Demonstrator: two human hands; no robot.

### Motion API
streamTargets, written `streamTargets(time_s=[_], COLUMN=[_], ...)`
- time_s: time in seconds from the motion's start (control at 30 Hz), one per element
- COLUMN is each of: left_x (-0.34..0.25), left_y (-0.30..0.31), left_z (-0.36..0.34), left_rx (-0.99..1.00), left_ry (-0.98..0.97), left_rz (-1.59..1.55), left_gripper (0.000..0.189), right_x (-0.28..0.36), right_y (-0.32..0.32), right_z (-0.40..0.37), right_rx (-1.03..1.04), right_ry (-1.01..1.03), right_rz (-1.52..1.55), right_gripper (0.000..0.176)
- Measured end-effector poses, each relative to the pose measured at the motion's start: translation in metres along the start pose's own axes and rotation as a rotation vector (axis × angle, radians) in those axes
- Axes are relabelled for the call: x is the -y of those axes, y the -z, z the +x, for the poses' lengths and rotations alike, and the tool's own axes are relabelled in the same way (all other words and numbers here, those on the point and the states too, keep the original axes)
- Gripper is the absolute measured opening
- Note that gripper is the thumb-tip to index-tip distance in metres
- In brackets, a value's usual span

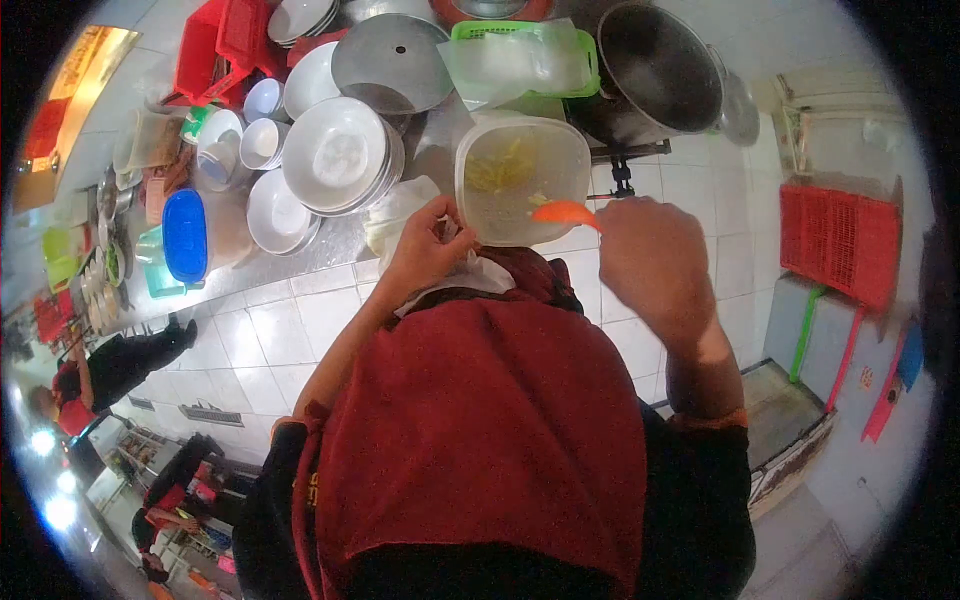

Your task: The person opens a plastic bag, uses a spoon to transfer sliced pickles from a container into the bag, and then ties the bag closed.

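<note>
My right hand (655,262) is wrapped round an orange plastic spoon (562,212), its bowl over the near right part of a translucent white tub (572,160). Pale yellow-green pieces of food (500,168) lie inside the tub, mostly towards its far left side. Left of the tub, my left hand (428,248) has its fingers curled and pinched on a thin white plastic bag (470,274). Part of the bag hangs below this hand, against my front. Whether anything is in the bag cannot be made out.
Stacked white bowls (335,155) and a round metal lid (392,62) crowd the metal counter. A large dark pot (660,70) stands far right, beside a green basket (585,62). A blue-lidded container (186,235) is at left. Other people (75,385) work at lower left.
</note>
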State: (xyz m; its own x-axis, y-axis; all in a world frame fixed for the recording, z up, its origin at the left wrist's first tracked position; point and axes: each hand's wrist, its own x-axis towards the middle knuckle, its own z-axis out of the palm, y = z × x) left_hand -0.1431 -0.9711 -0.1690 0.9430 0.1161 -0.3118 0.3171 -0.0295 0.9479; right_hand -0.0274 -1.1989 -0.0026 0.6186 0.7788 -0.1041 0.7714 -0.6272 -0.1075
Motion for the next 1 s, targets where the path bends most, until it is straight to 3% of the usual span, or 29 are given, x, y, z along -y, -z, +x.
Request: streamTargets(time_s=[0.07,0.1,0.23,0.33,0.4,0.6,0.73,0.83,0.9,0.97,1.0], left_x=[0.001,0.002,0.002,0.001,0.018,0.021,0.013,0.022,0.023,0.023,0.009], left_y=[-0.002,-0.004,-0.004,-0.005,-0.007,-0.003,-0.007,-0.005,-0.006,-0.005,-0.004], left_z=[0.0,0.0,-0.003,-0.003,0.001,0.003,0.003,0.007,0.008,0.006,-0.003], left_rx=[0.006,0.01,0.044,0.043,0.028,0.0,-0.008,-0.031,-0.051,-0.108,-0.068], left_ry=[-0.012,-0.022,-0.103,-0.053,-0.003,-0.127,-0.177,-0.126,-0.211,-0.437,-0.269], left_rz=[-0.015,-0.029,0.177,0.301,0.035,0.117,0.111,0.117,0.005,0.192,0.129], left_gripper=[0.014,0.014,0.013,0.012,0.011,0.011,0.011,0.009,0.008,0.011,0.015], right_x=[0.014,0.018,0.026,0.02,0.018,0.034,0.019,0.013,0.012,0.015,0.018], right_y=[0.002,-0.014,-0.072,-0.114,-0.12,-0.075,-0.136,-0.144,-0.133,-0.113,-0.116], right_z=[0.003,0.009,0.037,0.054,0.061,0.068,0.086,0.093,0.084,0.086,0.09], right_rx=[0.169,0.225,0.29,0.21,0.137,0.028,-0.187,-0.056,0.096,0.141,0.127], right_ry=[0.014,-0.102,-0.171,-0.139,-0.154,-0.228,-0.066,0.106,0.028,0.028,-0.064], right_rz=[-0.08,-0.033,-0.003,0.008,-0.039,-0.032,-0.017,-0.017,-0.044,-0.122,-0.177], right_gripper=[0.014,0.015,0.016,0.018,0.018,0.016,0.015,0.015,0.017,0.019,0.02])
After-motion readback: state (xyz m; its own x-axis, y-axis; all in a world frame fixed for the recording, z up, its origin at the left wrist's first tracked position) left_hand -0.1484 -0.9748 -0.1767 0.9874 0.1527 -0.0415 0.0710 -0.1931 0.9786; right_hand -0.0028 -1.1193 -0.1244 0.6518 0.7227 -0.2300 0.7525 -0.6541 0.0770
